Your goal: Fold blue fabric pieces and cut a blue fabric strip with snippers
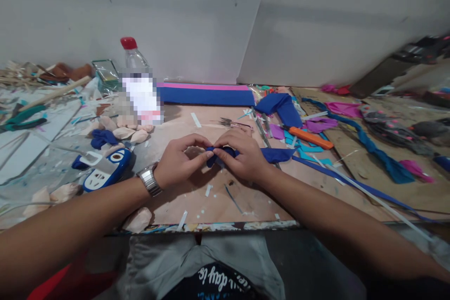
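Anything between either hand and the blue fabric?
Nothing visible: the left hand and the right hand both hold the blue fabric directly, fingertips close together.

The person wears a silver link-band watch (150,180) on the left wrist. A black top (190,288) carries white script lettering (214,279), and grey cloth (149,262) covers the lap.

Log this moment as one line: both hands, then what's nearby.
left hand: pinching blue cloth | right hand: pinching same cloth | to right: orange tool | beyond, to left: red-capped bottle
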Tool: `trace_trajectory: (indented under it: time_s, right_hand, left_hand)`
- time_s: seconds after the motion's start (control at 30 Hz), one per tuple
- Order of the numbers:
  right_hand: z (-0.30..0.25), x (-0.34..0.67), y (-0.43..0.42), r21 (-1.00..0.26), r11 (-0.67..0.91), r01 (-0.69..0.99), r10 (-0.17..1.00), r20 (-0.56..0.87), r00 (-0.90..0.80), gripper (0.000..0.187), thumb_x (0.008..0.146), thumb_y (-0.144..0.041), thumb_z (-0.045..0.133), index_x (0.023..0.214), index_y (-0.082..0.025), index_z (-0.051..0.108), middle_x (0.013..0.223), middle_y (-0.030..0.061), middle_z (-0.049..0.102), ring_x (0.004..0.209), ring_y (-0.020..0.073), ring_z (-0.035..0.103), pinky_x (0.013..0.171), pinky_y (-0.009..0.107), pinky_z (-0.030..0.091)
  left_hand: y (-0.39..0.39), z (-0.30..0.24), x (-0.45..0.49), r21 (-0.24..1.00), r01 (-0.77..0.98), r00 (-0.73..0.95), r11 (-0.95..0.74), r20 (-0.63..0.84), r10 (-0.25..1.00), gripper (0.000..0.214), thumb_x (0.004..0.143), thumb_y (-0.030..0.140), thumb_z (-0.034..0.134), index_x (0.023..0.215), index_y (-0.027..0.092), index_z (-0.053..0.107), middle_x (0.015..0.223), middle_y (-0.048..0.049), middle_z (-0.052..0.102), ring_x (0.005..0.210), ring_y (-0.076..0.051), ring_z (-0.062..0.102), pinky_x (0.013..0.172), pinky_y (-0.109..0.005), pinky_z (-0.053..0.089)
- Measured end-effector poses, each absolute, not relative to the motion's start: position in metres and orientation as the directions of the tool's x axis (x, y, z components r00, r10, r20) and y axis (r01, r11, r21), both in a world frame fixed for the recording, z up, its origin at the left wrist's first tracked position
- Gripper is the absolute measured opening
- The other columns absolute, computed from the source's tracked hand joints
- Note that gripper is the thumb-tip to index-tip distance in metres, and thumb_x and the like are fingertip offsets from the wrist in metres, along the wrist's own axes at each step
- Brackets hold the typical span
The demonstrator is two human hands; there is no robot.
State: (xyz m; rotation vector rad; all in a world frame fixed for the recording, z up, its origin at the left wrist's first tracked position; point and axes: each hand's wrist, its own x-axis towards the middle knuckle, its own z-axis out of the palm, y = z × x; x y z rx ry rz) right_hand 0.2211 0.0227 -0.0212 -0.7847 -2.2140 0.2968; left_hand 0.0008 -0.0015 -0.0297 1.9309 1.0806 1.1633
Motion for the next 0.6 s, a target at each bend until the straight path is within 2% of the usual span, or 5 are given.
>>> trace_trajectory:
  time_s: [0.3,0.6]
  right_hand:
    - [-0.0190,0.2214,0.0222,-0.423,0.787,0.449,0.617,0.540,-0.572,0.011,0.099,-0.028,0.061,0.098,-0.022,0.070,0.095,0.0045,0.076,0.095,0.0234,0.067,0.096,0.045,0.038]
    - [-0.0243,0.2227,0.0265,-0.433,0.764,0.477,0.644,0.540,-0.542,0.004,0.095,-0.025,0.068,0.094,-0.022,0.071,0.092,0.0027,0.075,0.093,0.0235,0.068,0.097,0.045,0.038]
  left_hand:
    - [0.0005,-0.0297,0.0002,0.823,0.323,0.257,-0.468,0.400,0.880,0.011,0.090,0.029,0.074,0.096,0.019,0.074,0.092,-0.0029,0.079,0.085,-0.016,0.072,0.083,-0.030,0.057]
    - [-0.0008,-0.0333,0.0000,0.792,0.384,0.276,-0.475,0.393,0.877,0.013,0.090,0.023,0.069,0.101,0.020,0.075,0.099,-0.0053,0.080,0.091,-0.019,0.075,0.086,-0.035,0.059]
